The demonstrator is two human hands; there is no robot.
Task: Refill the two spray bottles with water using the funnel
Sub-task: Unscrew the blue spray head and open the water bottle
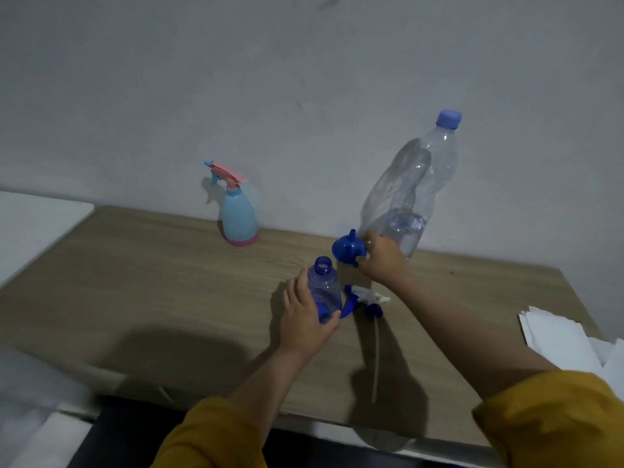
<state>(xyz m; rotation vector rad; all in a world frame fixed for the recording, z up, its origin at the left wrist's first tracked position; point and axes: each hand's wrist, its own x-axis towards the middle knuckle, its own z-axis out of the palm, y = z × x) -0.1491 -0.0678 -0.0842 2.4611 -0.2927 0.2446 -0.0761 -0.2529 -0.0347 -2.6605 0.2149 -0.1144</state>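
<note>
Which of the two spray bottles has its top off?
The clear blue spray bottle in the left hand; the light-blue bottle by the wall keeps its pink trigger head.

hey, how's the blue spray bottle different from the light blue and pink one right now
The blue spray bottle has its neck open, its trigger head lying off on the table; the light blue and pink bottle has its sprayer on. The blue one is see-through, the other opaque. The left hand holds the blue one near the middle of the table; the other stands untouched by the wall. Both stand upright.
</note>
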